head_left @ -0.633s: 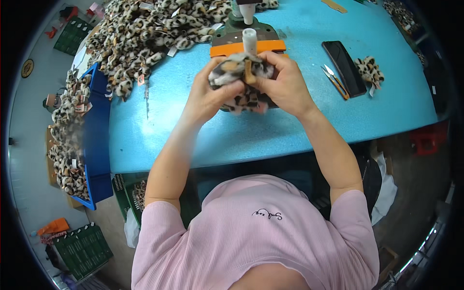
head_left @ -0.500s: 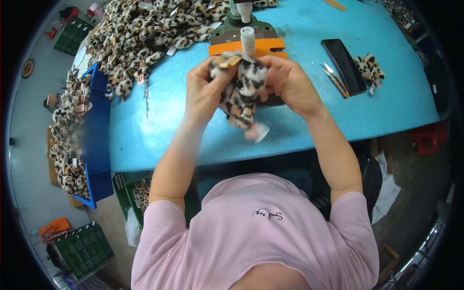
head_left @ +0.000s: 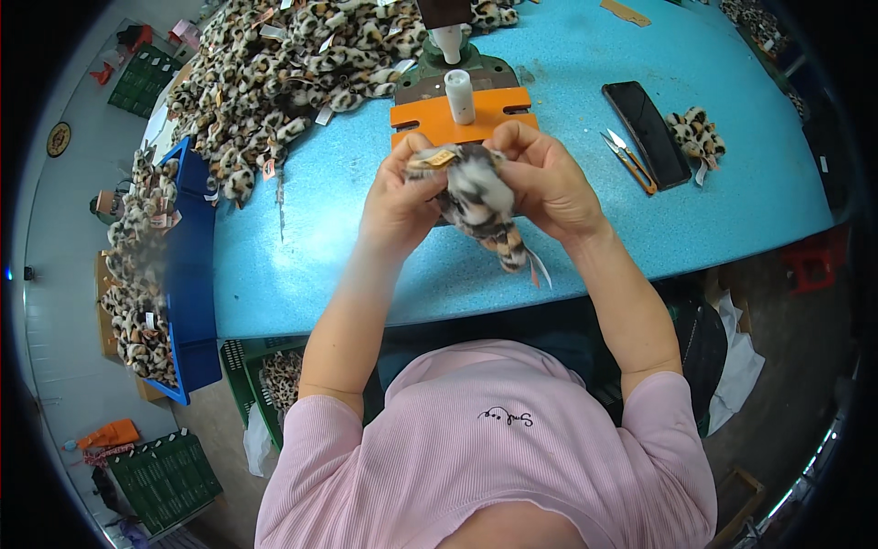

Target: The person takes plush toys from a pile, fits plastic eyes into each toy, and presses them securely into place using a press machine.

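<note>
- Small leopard-print plush fabric piece [head_left: 477,197], cream ground with dark brown and black spots, soft pile; held up off the blue surface [head_left: 366,247] between both hands, left hand [head_left: 400,197] on its left side, right hand [head_left: 547,178] on its right.
- Pose: bunched at the top between the fingers, a narrower spotted end hanging down and toward the right below the hands.
- Small tan tag [head_left: 439,158] at its upper left edge, by the left thumb.
- Thin pale ribbon label [head_left: 540,271] trailing from the lower end, hanging free.
- Position: just in front of the orange plate with white upright post [head_left: 460,101], above the near half of the surface.
</note>
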Demonstrator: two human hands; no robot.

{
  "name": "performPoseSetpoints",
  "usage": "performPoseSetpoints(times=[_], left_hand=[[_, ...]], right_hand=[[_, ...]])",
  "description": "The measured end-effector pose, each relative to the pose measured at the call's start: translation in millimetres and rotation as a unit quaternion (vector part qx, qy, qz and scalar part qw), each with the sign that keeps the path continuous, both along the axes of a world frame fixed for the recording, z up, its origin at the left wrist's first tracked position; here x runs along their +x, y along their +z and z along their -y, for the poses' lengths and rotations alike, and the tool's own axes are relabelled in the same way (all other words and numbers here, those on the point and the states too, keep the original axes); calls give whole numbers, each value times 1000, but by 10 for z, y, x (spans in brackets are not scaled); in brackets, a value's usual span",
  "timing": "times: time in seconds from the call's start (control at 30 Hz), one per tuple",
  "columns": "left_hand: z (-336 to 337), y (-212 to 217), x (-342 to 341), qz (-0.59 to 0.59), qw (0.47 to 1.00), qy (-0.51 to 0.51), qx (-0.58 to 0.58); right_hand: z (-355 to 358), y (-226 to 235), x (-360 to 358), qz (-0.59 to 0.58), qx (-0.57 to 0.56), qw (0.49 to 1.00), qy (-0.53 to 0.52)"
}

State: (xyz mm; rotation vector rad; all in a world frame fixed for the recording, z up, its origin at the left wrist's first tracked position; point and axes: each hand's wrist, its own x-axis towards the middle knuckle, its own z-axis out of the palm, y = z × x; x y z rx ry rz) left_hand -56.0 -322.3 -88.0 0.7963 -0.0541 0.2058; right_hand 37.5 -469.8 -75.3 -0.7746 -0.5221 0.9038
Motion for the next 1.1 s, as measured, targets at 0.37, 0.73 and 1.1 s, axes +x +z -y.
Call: performPoseSetpoints(times=[0.37, 0.73, 1.1], left_hand=[[-363, 101, 787, -68, 908, 326, 256], [-439, 277, 687, -228, 922, 122, 288], [-175, 306, 703, -154, 904, 142, 372]], right_hand=[[-661, 52, 727, 486, -205, 800, -286], [-730, -144, 981, 147, -162, 976, -18], [-231, 234, 1164, 387, -89, 862, -316]])
